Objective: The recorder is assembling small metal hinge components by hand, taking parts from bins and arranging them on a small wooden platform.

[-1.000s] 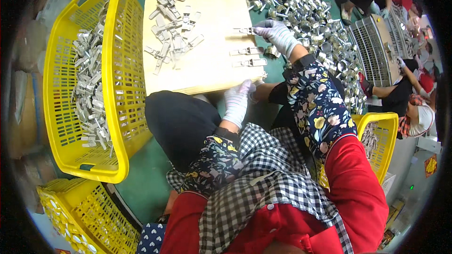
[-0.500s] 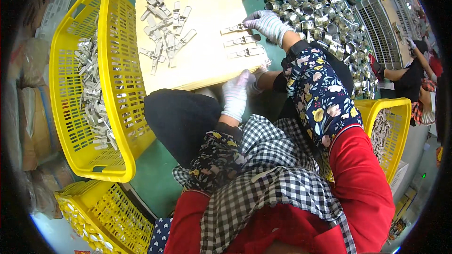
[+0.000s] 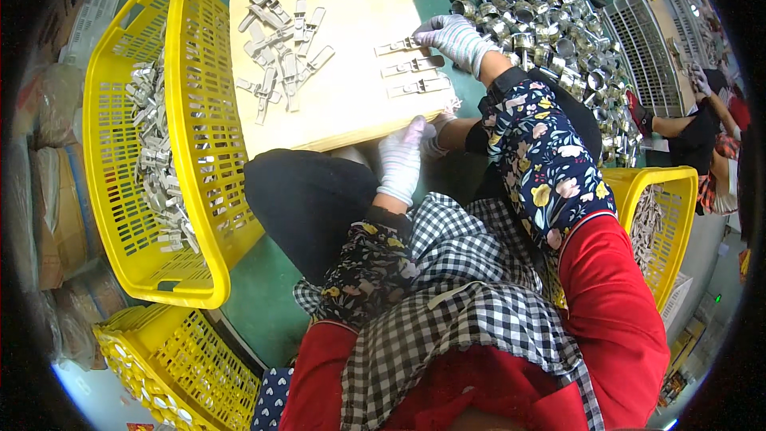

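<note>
Right hand (image 3: 458, 38), fingers (image 3: 425, 33) clamped on metal clip (image 3: 396, 47), left hand (image 3: 400, 163), fingers' closure unclear

Right hand (image 3: 456, 38) and left hand (image 3: 400, 158): pale striped gloves (image 3: 472, 49), grey-purple at fingertips (image 3: 429, 27). Behind each hand, dark floral oversleeves (image 3: 546, 160): yellow, pink, white blossoms; black cuffs (image 3: 509, 78). Farther back from hands, plain red sleeves (image 3: 610, 279), black-and-white checked apron (image 3: 471, 327). Left of left hand, black trouser leg (image 3: 307, 195).

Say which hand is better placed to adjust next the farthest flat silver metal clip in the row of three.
Likely right: the striped-gloved right hand is at that clip, while the left hand is beside the pale yellow board's near edge.
</note>
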Tool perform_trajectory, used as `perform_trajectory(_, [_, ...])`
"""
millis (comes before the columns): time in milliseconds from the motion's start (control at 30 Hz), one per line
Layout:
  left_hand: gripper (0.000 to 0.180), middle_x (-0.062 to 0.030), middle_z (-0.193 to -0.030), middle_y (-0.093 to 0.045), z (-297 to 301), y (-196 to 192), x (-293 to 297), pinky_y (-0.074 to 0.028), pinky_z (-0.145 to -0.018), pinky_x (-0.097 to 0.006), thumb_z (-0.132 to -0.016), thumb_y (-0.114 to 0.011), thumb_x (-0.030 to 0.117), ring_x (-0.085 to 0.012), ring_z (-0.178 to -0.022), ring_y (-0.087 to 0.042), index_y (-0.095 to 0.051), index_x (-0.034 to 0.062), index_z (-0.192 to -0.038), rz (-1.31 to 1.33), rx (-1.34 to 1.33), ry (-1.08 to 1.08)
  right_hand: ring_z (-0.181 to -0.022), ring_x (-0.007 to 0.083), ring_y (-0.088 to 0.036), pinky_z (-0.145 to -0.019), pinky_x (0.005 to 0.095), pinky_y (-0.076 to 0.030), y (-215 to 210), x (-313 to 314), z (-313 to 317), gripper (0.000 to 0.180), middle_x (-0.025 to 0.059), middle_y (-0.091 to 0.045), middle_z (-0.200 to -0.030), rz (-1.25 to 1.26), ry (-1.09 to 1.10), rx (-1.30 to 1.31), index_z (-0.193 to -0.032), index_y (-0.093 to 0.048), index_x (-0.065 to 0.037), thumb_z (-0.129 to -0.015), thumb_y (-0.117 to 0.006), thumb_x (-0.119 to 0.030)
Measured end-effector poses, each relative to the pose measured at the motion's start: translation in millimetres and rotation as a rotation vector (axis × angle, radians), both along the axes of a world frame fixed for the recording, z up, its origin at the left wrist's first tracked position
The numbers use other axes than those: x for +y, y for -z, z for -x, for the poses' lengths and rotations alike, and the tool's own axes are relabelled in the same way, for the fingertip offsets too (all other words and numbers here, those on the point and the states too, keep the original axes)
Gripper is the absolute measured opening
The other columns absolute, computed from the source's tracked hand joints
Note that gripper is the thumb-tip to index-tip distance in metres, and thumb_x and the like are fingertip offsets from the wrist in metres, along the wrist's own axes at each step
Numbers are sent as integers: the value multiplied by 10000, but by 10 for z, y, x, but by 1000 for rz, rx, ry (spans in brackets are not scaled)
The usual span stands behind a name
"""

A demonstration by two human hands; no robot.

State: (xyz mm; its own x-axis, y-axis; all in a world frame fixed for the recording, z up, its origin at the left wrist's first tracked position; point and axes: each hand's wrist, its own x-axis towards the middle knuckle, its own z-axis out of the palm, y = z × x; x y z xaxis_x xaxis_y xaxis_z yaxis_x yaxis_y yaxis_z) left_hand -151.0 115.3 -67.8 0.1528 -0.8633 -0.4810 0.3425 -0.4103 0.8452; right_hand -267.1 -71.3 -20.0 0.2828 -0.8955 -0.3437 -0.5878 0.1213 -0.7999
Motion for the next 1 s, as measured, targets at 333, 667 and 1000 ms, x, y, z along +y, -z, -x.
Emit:
perform_trajectory(333, [307,-129,-827,-663,2,11,8,-475,-775,-314,-861,-596,263,-203,-772,-620,-651,-39,-854,15,40,-20,-755,166,-578,-711,306,-470,-15,51,-26,240,73,-651,-812,-5,47,-27,-911,-652,-26,-775,-658,-224])
perform_trajectory(667, [314,-128,-834,-665,-19,5,11,-474,-780,-311,-864,-593,268,-200,-778,-621,-651,-41,-870,-15,-1,-1,-691,159,-592,-591,287,-495,73,71,-76,184,71,-635,-780,-14,137,-116,-917,-631,-13,-813,-635,-165])
perform_trajectory(1000, [290,-115,-832,-665,-2,47,8,-468,-767,-304,-863,-595,250,-186,-762,-612,-653,-34,-864,-22,49,-15,-550,137,-582,-507,258,-502,127,59,-57,148,58,-615,-688,-16,155,-153,-887,-607,-4,-808,-633,-128])
